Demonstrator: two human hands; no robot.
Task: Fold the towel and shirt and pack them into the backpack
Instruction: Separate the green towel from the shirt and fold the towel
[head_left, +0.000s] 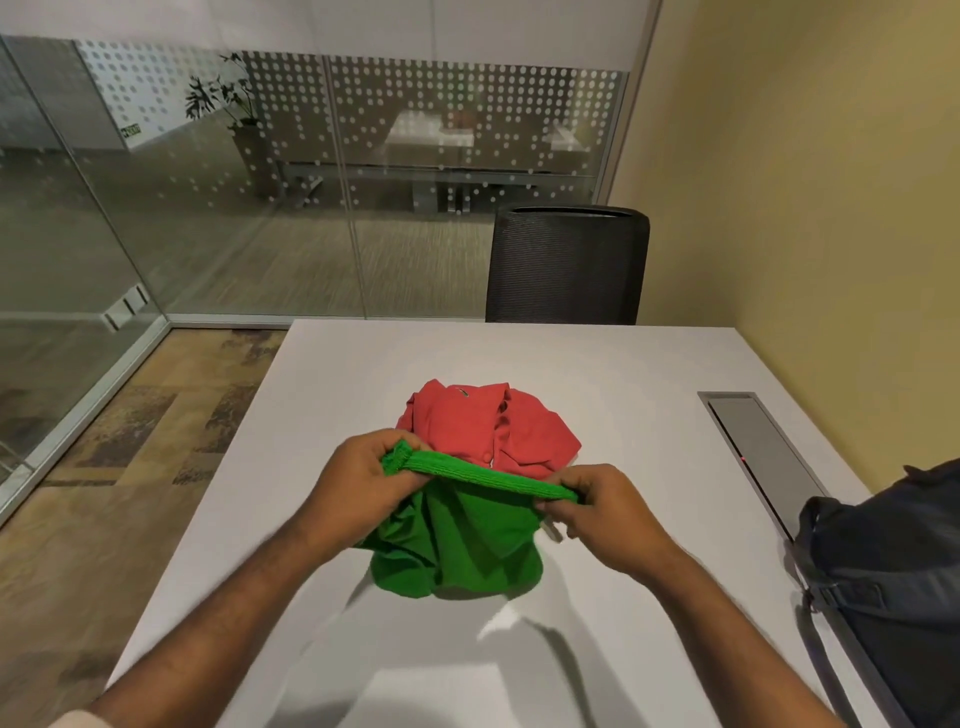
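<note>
A green towel (457, 551) hangs above the white table (623, 374), held up by its top edge. My left hand (363, 483) pinches the left end of that edge and my right hand (602, 509) pinches the right end, so the edge runs taut between them. The rest of the towel droops in folds, its bottom resting on the table. Behind the towel lies a red shirt (478, 426), crumpled, with its collar and buttons showing. A dark blue backpack (893, 582) lies at the table's right edge, partly out of view.
A grey cable hatch (758, 447) is set into the table to the right of the shirt. A black mesh chair (566, 265) stands at the far side. Glass walls are at the back and left, a yellow wall on the right.
</note>
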